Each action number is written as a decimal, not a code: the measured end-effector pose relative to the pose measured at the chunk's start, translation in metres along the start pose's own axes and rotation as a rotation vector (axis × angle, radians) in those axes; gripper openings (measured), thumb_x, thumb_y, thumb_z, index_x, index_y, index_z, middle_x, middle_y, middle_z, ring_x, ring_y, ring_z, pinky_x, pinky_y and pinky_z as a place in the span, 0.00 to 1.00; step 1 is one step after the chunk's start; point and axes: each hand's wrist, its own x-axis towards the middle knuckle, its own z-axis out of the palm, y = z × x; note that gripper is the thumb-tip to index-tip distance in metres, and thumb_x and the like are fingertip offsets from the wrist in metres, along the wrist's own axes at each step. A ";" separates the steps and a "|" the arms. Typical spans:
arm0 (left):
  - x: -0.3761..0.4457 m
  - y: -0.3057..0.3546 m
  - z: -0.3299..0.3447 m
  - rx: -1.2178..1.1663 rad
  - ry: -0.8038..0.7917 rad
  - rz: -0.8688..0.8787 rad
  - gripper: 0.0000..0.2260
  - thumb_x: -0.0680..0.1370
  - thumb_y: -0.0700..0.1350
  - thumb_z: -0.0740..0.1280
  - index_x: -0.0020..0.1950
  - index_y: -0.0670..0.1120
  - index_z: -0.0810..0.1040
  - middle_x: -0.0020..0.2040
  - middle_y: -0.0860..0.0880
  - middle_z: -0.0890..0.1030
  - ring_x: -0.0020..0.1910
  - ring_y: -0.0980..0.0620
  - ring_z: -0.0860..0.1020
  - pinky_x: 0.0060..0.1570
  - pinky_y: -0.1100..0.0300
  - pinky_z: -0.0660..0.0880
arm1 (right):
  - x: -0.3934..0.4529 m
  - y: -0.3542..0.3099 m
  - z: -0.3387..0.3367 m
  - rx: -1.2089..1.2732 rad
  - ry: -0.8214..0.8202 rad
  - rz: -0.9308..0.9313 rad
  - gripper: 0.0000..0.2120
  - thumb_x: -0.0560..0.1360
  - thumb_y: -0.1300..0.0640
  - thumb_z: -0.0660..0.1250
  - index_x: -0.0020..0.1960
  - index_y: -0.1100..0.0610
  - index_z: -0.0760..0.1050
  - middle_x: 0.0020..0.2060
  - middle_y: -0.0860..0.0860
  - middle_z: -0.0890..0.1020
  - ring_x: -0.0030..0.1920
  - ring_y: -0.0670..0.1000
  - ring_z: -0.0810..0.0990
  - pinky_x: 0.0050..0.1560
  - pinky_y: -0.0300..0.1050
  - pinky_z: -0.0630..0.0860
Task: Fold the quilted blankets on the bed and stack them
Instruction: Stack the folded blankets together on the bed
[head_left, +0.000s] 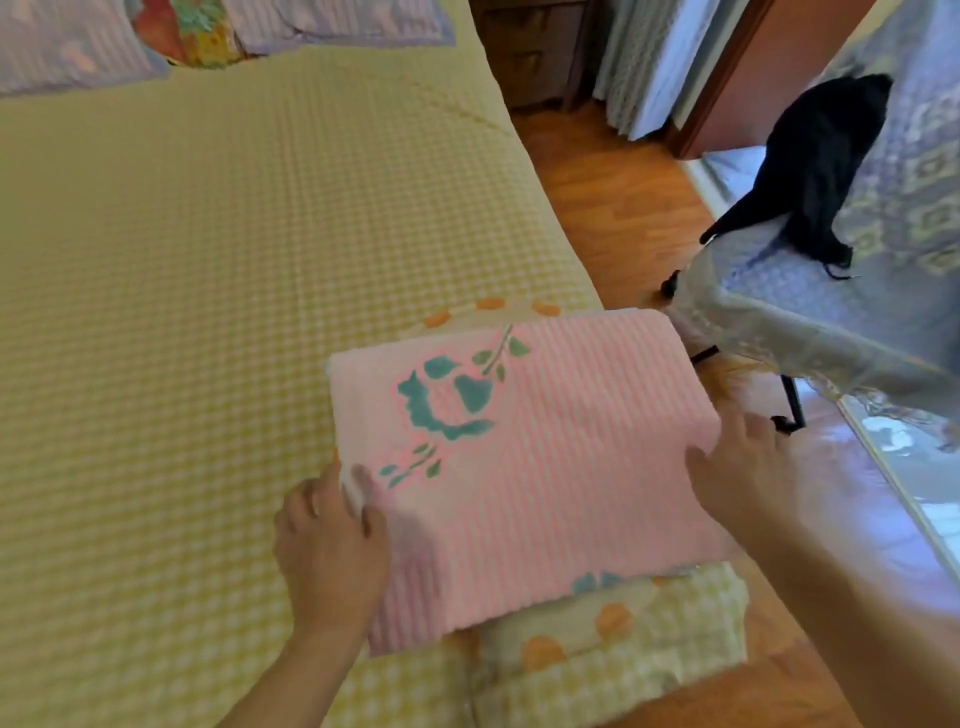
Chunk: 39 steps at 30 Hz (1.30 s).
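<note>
Here, at the bed's near right corner, a folded yellow blanket with orange shapes lies at the very edge, partly overhanging the wooden floor. On top of it sits a folded pink blanket with a teal flower print, covering most of the yellow one and leaving only its near edge and a far strip showing. The left hand grips the pink blanket's near left corner, thumb on top and fingers curled under the edge. The right hand rests against the blanket's right side with fingers spread and fairly straight. The bed stretches away under a yellow checked cover. Beyond the right edge stands a chair draped in lilac cloth, a black garment hanging on it. At the far head of the bed lie pale lilac pillows.
</note>
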 end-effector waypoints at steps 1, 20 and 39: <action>0.008 0.021 0.003 0.071 0.029 0.226 0.25 0.76 0.51 0.65 0.71 0.44 0.73 0.65 0.36 0.74 0.64 0.34 0.72 0.65 0.41 0.69 | 0.005 -0.018 -0.002 -0.025 0.115 -0.186 0.32 0.78 0.48 0.67 0.77 0.58 0.62 0.71 0.62 0.68 0.71 0.65 0.65 0.70 0.59 0.62; 0.062 0.030 0.091 0.266 -0.154 0.198 0.30 0.82 0.63 0.49 0.83 0.57 0.50 0.84 0.42 0.47 0.82 0.39 0.43 0.76 0.36 0.43 | 0.046 -0.075 0.079 -0.149 0.124 -0.340 0.31 0.82 0.36 0.45 0.81 0.46 0.46 0.81 0.52 0.46 0.80 0.59 0.40 0.76 0.62 0.36; -0.027 -0.229 -0.122 0.031 -0.834 -0.579 0.21 0.85 0.50 0.60 0.76 0.44 0.68 0.75 0.44 0.71 0.73 0.45 0.71 0.66 0.61 0.68 | -0.193 -0.282 0.082 0.162 -0.173 -0.596 0.25 0.79 0.45 0.54 0.65 0.59 0.77 0.63 0.60 0.78 0.64 0.63 0.75 0.66 0.57 0.69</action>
